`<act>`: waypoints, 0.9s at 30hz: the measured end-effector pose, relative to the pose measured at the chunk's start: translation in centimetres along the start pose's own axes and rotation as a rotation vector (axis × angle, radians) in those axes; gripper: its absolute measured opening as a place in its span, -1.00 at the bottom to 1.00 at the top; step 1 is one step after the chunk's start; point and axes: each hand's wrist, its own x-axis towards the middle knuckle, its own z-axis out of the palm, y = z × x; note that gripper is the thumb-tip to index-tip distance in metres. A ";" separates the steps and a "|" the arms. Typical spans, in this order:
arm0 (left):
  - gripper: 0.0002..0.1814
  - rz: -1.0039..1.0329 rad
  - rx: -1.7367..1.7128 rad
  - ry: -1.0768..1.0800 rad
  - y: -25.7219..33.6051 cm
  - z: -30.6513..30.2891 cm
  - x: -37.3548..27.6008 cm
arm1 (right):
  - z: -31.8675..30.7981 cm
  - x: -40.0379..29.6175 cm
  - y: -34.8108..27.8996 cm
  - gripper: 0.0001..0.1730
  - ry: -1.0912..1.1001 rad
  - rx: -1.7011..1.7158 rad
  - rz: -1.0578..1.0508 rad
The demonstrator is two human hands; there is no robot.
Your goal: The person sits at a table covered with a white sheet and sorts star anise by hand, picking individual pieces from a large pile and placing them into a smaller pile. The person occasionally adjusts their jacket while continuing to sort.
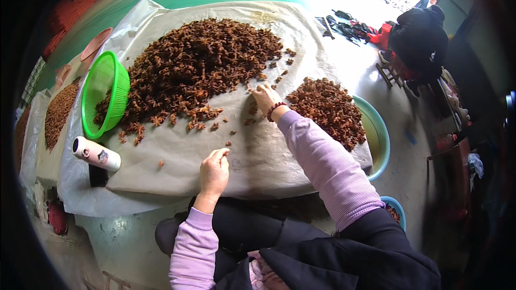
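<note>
A large pile of dried star anise [209,52] lies on a pale sheet-covered table [181,161]. My right hand [266,98], with a dark red bead bracelet [277,106] at the wrist, reaches down between this pile and a smaller star anise pile [326,108] on the right. Its fingertips are partly hidden, close to a few loose pieces. My left hand [214,171] rests near the table's front edge with curled fingers. A small star anise piece [228,143] is by its fingertips; whether the hand holds anything is hidden.
A green plastic basket [123,92] leans tilted against the large pile's left side. Near it lies a pale printed bottle [96,154] on a dark object. A blue-green basin [381,141] stands beyond the right edge. A person [419,44] in dark clothes sits at upper right.
</note>
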 end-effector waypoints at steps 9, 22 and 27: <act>-0.66 -0.402 -0.728 -0.079 -1.4 0.4 0.9 | -8.0 -5.5 -10.1 -0.74 -0.045 1.610 0.345; -0.70 -0.450 -0.582 -0.540 2.1 -0.7 -0.8 | -4.4 -12.1 -8.8 -0.51 0.485 0.422 -0.368; -0.78 -0.475 -0.552 -1.042 6.4 -3.6 -2.9 | -3.2 -10.5 -3.6 -0.76 0.213 0.177 -0.043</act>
